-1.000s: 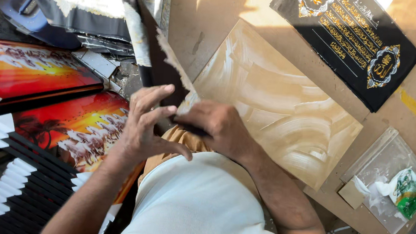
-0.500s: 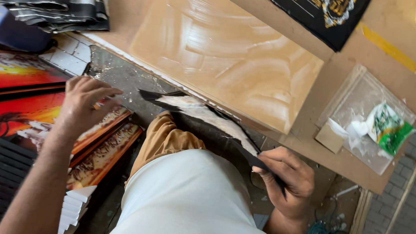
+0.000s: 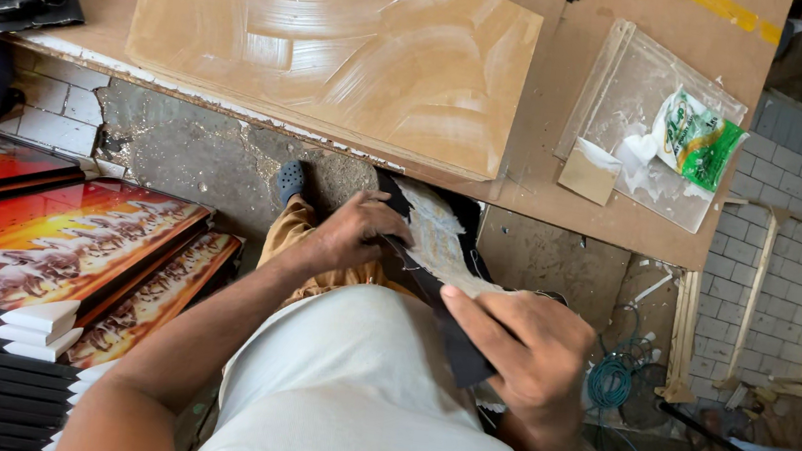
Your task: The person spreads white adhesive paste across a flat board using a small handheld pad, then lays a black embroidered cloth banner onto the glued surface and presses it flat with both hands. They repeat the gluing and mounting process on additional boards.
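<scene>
While the person looks down over a white shirt, both hands close on a flat black sheet whose upper face is covered with a pale, mottled, flaking layer. The sheet lies near the centre of the view, running as a long strip from about 12 o'clock down toward 5 o'clock, just below the edge of the table. The left hand sits at the sheet's 10 o'clock side, fingers curled and pinched shut on its dark edge. The right hand is at the sheet's 5 o'clock end, thumb laid flat along the black margin and fingers wrapped beneath, clamped on it.

Above the hands, toward 12 o'clock, a rectangular tan board lies on the brown table, its smooth surface streaked with glossy, whitish, curved smears. At 2 o'clock from the hands rests a clear plastic sleeve, cloudy with white residue, bearing a crumpled green and white packet and a small beige square card.

At 9 o'clock, glossy rectangular prints in orange and red lean in a stack, with white foam corner pieces on the black frame edges below them. Under the table the floor is rough, grey and speckled, and a dark perforated shoe shows beside ochre trousers. A coil of teal cord lies at 3 o'clock.
</scene>
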`<move>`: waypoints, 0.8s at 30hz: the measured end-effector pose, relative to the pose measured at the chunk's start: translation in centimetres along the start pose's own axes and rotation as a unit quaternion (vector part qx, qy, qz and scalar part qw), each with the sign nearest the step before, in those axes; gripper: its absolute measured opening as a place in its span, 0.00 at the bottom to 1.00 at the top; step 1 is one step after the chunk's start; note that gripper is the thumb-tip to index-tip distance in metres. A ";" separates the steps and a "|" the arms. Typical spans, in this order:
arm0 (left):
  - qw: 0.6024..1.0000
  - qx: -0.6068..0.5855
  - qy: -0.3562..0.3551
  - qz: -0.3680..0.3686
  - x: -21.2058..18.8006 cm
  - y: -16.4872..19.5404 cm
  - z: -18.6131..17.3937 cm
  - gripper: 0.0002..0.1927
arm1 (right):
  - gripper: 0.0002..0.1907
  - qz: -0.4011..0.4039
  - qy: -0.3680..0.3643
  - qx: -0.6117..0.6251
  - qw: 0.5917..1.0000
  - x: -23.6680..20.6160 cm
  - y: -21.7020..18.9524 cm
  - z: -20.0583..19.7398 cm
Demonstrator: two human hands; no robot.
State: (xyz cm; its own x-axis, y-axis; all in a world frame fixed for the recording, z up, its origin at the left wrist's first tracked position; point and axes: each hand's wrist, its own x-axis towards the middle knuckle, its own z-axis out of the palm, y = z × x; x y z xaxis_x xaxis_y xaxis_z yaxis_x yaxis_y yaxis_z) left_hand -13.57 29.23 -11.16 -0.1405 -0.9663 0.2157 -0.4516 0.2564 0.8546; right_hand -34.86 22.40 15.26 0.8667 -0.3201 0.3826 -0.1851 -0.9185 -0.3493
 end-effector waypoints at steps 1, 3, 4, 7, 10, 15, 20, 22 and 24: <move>1.000 0.020 0.001 -0.016 -0.5 -1.2 0.5 0.22 | 0.19 0.029 0.040 -0.003 0.999 -0.9 0.2 -0.4; 0.996 0.046 0.033 -0.068 -2.3 -3.5 0.6 0.17 | 0.16 0.092 0.121 -0.009 0.988 -3.2 0.4 -0.9; 0.993 0.058 0.048 -0.094 -3.3 -4.4 0.5 0.15 | 0.15 0.105 0.144 -0.025 0.984 -4.2 1.2 -1.1; 0.973 0.135 0.090 -0.163 -6.6 -6.2 -1.0 0.07 | 0.14 0.141 0.192 -0.046 0.970 -6.9 4.2 -1.2; 0.956 0.155 0.142 -0.205 -9.7 -6.4 -4.0 0.11 | 0.10 0.186 0.221 -0.006 0.957 -9.4 6.6 -0.2; 0.917 0.065 0.251 -0.302 -14.0 -5.8 -9.3 0.11 | 0.07 0.273 0.264 0.059 0.923 -10.9 11.5 4.7; 0.830 -0.171 0.390 -0.359 -15.8 -4.8 -14.6 0.10 | 0.10 0.401 0.292 0.195 0.846 -9.5 16.0 11.3; 0.817 -0.201 0.426 -0.332 -15.4 -4.4 -16.9 0.10 | 0.11 0.422 0.300 0.226 0.825 -8.6 17.1 13.4; 0.819 -0.210 0.462 -0.267 -14.4 -3.8 -19.4 0.10 | 0.11 0.427 0.307 0.270 0.806 -7.4 18.0 14.9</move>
State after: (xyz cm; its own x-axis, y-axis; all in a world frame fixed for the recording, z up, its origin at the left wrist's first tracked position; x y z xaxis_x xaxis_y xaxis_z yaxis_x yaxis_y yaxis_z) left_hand 7.29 41.78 -8.31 0.7930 -0.5922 -0.1433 0.1399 -0.0520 0.9888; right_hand -37.66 11.66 -6.63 0.1057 -0.9895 0.0990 -0.2204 -0.1204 -0.9679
